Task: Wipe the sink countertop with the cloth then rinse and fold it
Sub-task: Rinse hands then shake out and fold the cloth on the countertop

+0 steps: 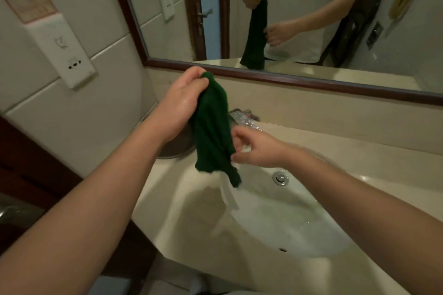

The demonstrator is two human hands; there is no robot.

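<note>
A dark green cloth (212, 127) hangs bunched and twisted above the left side of the sink basin (275, 218). My left hand (184, 100) pinches its top end, fingers closed on the fabric. My right hand (254, 148) is beside the cloth's lower right edge, thumb and fingers spread and touching or nearly touching it. The cloth's bottom corners dangle over the basin rim. The beige countertop (374, 160) surrounds the basin. The chrome faucet (242, 116) is partly hidden behind the cloth and my right hand.
A framed mirror (311, 19) runs along the back wall and reflects the person and the cloth. A white wall fixture (64, 50) hangs on the tiled wall at left. The drain plug (280, 178) sits in the basin. A round metal object (175, 148) lies left of the faucet.
</note>
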